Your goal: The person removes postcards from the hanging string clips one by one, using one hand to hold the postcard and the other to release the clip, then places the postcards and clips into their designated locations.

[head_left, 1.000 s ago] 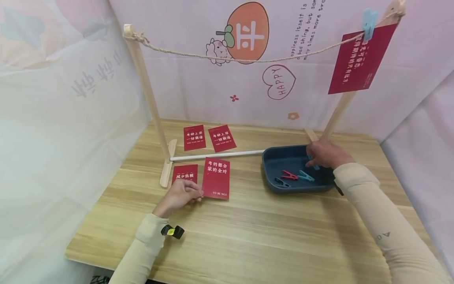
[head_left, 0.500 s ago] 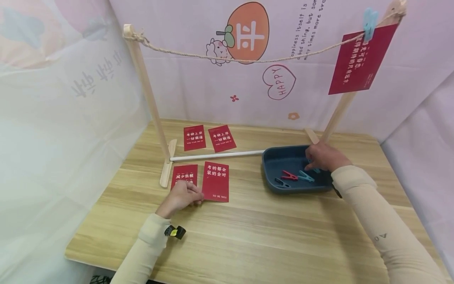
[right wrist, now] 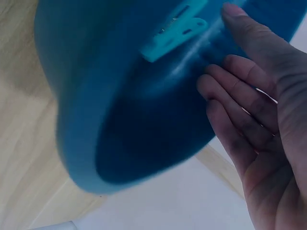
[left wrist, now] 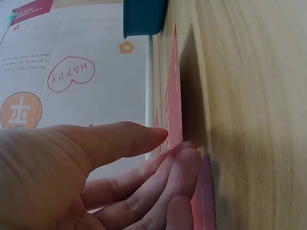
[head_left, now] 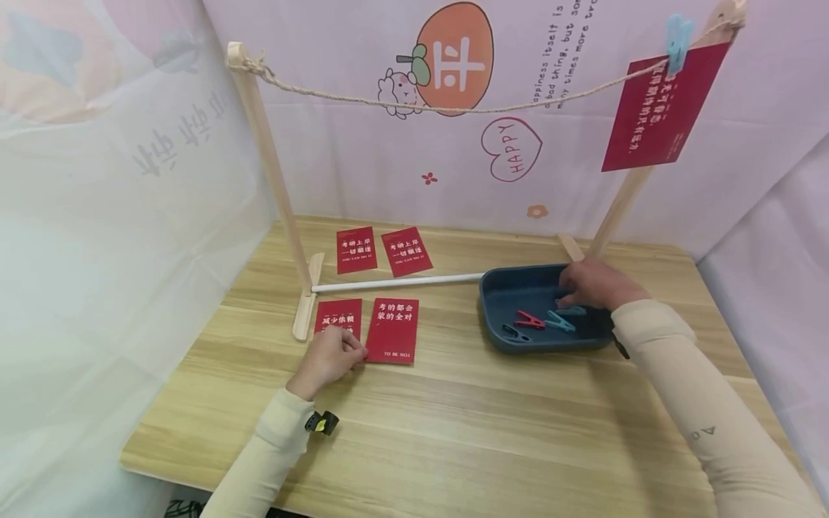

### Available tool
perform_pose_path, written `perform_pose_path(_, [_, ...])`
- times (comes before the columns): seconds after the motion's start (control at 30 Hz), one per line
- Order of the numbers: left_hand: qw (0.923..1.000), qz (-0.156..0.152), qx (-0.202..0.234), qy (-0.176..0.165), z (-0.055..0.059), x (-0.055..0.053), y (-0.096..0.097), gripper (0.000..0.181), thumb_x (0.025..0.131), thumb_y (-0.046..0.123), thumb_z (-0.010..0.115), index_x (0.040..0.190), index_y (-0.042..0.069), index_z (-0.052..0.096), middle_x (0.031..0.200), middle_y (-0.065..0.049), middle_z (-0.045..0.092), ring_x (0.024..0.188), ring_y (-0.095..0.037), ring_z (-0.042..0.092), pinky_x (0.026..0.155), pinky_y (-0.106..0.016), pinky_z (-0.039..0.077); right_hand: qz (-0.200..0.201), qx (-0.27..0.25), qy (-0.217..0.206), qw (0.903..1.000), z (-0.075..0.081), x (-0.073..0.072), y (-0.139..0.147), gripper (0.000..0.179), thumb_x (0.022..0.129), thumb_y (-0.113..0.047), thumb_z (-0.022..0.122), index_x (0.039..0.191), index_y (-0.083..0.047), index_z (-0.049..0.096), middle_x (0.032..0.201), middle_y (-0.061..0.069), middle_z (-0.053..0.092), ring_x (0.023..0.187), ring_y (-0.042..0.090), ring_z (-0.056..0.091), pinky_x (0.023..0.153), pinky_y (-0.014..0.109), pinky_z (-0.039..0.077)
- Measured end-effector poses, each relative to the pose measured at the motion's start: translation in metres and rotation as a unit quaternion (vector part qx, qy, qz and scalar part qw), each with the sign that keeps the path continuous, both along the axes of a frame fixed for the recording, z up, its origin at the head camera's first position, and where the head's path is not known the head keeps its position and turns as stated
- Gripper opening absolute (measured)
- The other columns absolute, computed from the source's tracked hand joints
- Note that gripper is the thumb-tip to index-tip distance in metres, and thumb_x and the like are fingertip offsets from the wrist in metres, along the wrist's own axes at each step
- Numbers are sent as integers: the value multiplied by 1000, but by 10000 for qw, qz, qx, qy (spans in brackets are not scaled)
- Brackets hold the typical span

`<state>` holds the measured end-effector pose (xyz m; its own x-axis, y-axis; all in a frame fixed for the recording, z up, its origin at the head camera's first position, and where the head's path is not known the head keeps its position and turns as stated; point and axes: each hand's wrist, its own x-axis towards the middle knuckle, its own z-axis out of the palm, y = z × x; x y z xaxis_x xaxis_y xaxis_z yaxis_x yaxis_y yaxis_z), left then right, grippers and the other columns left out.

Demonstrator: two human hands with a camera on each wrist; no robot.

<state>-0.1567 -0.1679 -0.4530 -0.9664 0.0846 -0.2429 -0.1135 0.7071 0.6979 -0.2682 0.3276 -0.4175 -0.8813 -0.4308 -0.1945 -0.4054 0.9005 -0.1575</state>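
Note:
In the head view my left hand (head_left: 329,361) pinches the lower left corner of a red card (head_left: 395,329) with white lettering. The left wrist view has that card (left wrist: 175,105) standing off the wood at an angle, its shadow behind it. Another red card (head_left: 340,314) lies partly under the same hand. My right hand (head_left: 599,284) reaches into a dark blue basin (head_left: 490,334). Its thumb and fingers are apart with nothing between them, near a teal clothespin (right wrist: 175,36). A red clothespin (head_left: 529,320) and a second teal clothespin (head_left: 560,321) lie left of it.
A rope (head_left: 453,109) spans two wooden posts (head_left: 275,173). At its right end a light blue clothespin (head_left: 678,43) holds a red card (head_left: 667,108). Two more cards (head_left: 356,250) lie at the back, behind a white rod (head_left: 401,283) along the table (head_left: 466,432).
The card in my left hand has dipped slightly toward the table and its tilt has shifted. My right hand stays over the basin with only small movements.

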Motion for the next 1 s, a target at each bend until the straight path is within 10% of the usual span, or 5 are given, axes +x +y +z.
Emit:
perform_pose_path(0.27, [9998,87,-153,15,4,-1,-1,9,96,13,77,95,4,78,82,-7,75,66,-16,66,57,-24,52,-73,-128,14,9999,14,0,0,53,90,-29,86,126,7,72,119,27,76,102,38,75,93,60,61])
perform_pose_path(0.67, [9988,-338,82,358,9,-9,13,22,97,18,77,114,5,75,107,-8,78,99,-23,75,91,-40,64,-158,-238,16,9996,31,6,-10,59,90,-32,86,134,4,69,113,24,77,80,21,67,93,56,63])
perform_pose_path(1.0, [9978,-430,226,459,21,-19,30,32,98,19,77,124,2,72,116,-11,78,109,-28,75,96,-44,64,-74,-549,295,9980,40,12,-20,56,88,-33,87,131,1,72,122,24,75,105,38,75,97,58,61])
